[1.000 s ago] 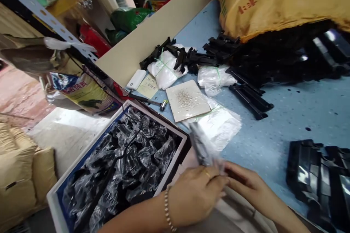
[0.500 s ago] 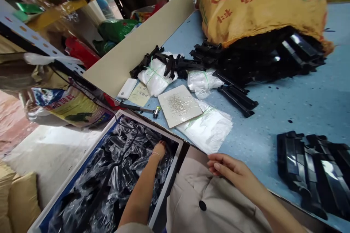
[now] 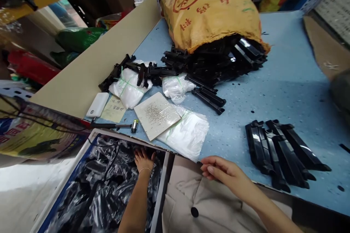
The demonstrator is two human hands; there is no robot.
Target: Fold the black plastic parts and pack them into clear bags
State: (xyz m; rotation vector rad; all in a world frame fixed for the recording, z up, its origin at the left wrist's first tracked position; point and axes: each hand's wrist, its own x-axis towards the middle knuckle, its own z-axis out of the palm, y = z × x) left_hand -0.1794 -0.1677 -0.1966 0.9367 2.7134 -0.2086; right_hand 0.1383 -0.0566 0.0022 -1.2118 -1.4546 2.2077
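My left hand [image 3: 143, 161], a beaded bracelet at its wrist, lies spread over black parts in clear plastic bags [image 3: 115, 185]. These bags fill a white-rimmed crate [image 3: 161, 189] below the table edge. At the table's front edge rests my right hand [image 3: 220, 169], fingers loosely bent with nothing seen between them. Just beyond it lies a stack of clear plastic bags [image 3: 191, 134], partly under a square board [image 3: 155, 114] strewn with tiny bits. To the right of that hand, several long black plastic parts [image 3: 281, 153] lie side by side.
A yellow woven sack [image 3: 213, 11] spills black parts [image 3: 216, 62] at the back of the blue table [image 3: 273, 94]. Two tied bag bundles [image 3: 128, 87], a small hammer [image 3: 123, 126], a white power bank-like box [image 3: 97, 105] and a paper note [image 3: 114, 109] lie left. A beige board [image 3: 104, 54] borders the table.
The view has swung right, so the table things sit further left. My left hand has flattened out with its fingers spread on the bagged parts. My right hand stays by the table edge.
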